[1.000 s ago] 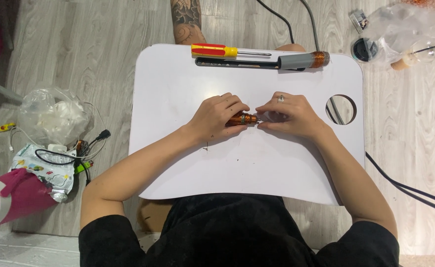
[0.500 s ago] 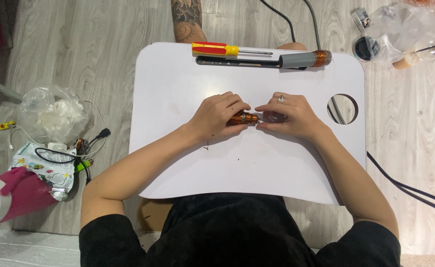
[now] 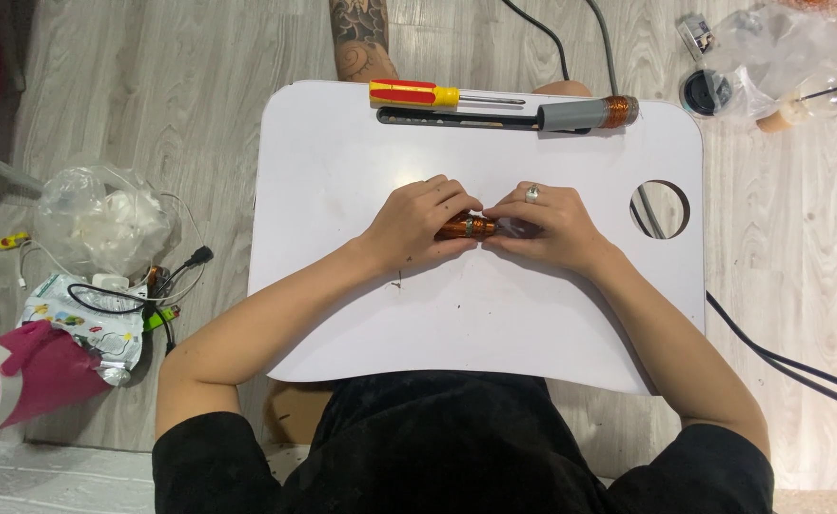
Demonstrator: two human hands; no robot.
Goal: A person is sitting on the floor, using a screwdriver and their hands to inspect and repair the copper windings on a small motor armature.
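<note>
Copper coil (image 3: pixel 466 227) pinched between left hand (image 3: pixel 418 221) and right hand (image 3: pixel 542 227), fingertips meeting

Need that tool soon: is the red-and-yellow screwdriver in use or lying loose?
Lying loose: the screwdriver rests flat at the tray's far edge, untouched.

Copper-wound piece (image 3: pixel 466 227) mostly hidden under both hands; pink bottle (image 3: pixel 0 381) cut off.

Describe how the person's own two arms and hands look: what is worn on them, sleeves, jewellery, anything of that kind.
Both arms are bare from the short black sleeves of a dark top down to the fingers. The left hand wears no ring, watch or glove. The right hand has a silver-coloured ring on one finger and is otherwise bare. No wristbands, cables or markings show on either forearm.
</note>
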